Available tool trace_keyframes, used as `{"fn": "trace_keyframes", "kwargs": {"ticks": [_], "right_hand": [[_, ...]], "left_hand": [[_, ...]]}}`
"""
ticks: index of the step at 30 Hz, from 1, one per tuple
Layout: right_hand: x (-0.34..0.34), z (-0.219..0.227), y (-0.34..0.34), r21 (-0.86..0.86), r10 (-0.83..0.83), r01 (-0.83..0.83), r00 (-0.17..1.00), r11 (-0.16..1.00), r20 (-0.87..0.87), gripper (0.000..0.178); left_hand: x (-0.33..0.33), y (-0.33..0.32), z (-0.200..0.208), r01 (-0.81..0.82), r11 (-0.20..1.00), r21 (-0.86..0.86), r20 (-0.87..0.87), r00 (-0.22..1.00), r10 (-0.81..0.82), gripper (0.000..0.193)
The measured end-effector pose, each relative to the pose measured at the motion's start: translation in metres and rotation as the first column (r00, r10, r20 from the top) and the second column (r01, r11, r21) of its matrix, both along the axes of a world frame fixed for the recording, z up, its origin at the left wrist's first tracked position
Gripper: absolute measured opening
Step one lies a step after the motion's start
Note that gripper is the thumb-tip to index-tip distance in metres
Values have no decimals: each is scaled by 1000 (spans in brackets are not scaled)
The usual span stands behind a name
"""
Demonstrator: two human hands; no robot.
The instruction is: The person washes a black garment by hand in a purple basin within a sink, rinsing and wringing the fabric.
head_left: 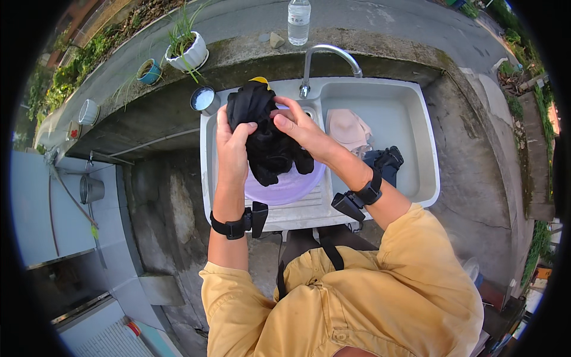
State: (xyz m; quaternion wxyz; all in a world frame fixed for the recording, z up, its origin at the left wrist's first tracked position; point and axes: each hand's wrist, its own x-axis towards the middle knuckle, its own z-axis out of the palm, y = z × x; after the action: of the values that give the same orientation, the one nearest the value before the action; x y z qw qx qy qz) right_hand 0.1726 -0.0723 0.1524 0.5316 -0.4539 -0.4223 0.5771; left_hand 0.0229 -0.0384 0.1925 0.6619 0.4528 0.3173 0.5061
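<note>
A bunched black cloth point(275, 149) hangs between my two hands, above a lilac basin point(288, 191) on the left side of the pale sink point(380, 199). My left hand point(232, 143) grips its left edge, with the thumb across the front and the fingers hidden behind. On the other side, my right hand point(301, 130) holds the cloth's upper right between thumb and curled fingers. Something yellow point(260, 80) peeks out behind the top of the cloth. In the right bowl lie a pale pink cloth point(347, 128) and a dark bundled cloth point(385, 163).
A curved metal faucet point(315, 53) rises behind the sink. A cup of white contents point(205, 99) stands at the back left corner. On the ledge are a clear bottle point(298, 25), a stone point(276, 40), a white plant pot point(189, 55) and a blue pot point(148, 72).
</note>
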Motion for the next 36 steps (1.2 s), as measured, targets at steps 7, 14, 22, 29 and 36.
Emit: {"fn": "trace_keyframes", "kwargs": {"ticks": [7,14,22,29,36], "right_hand": [[19,-76,10,-192,-215,244,963,951,162,54],[-71,-30,-18,337,-224,-40,675,941,704,36],[-80,-32,1,526,-356,15,752,850,555,22],[6,-38,16,-14,92,-98,967,995,-237,73],[12,-104,13,-173,-71,188,847,967,527,38]], "left_hand": [[-11,-23,-113,116,848,-517,-242,931,-275,69],[-36,-1,-165,279,884,-375,218,953,-208,35],[-41,26,-119,76,908,-412,145,989,-17,8],[-13,20,-35,-30,999,12,-95,995,31,46],[-17,-16,-127,-44,765,-642,-360,899,-250,71]]}}
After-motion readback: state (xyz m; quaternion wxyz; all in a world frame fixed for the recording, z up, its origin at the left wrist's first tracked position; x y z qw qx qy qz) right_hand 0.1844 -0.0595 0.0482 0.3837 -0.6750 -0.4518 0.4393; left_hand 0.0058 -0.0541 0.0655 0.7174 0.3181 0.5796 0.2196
